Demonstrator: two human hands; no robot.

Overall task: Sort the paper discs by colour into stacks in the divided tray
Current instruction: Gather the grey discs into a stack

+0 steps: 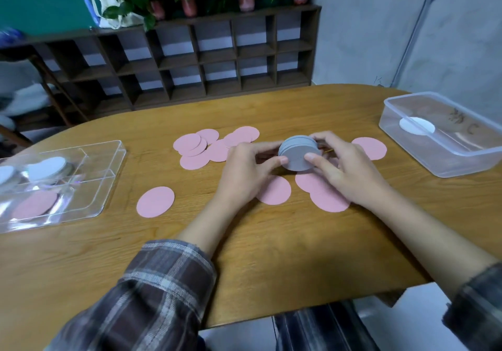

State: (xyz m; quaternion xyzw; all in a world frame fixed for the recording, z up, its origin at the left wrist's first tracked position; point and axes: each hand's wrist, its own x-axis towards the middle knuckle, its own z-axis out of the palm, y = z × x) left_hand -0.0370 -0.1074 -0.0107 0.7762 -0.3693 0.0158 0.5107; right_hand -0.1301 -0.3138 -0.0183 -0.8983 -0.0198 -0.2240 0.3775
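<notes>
At the far left the divided tray [115, 176] is set at the table's [271, 255] edge, apparently so that sorted colours can be dropped in without reaching across the loose pile. White discs [47, 167] are seen in a far compartment and a pink disc [35, 204] in the near one. Just right of the tray a lone pink disc [155, 201] lies flat, and beyond it a pink cluster [206, 147] is spread in overlapping layers, not yet gathered. At the centre a grey stack [297, 152] is held tilted toward the camera, just above the table. It is pinched by its rim from both sides, by the left hand [244, 168] with thumb and fingertips on its left edge and by the right hand [345, 171] with the thumb below and the fingers curled over the top. This two-sided grip is judged to serve for squaring the edges, so that the stack can be carried as one block. The stack thus lies between the hands, touched by both and well apart from the tray. Under and beside the right wrist further pink discs [326, 198] lie flat, with one more [370, 147] behind the hand. At the far right a clear tub [467, 164] holds a single white disc [417, 125].
</notes>
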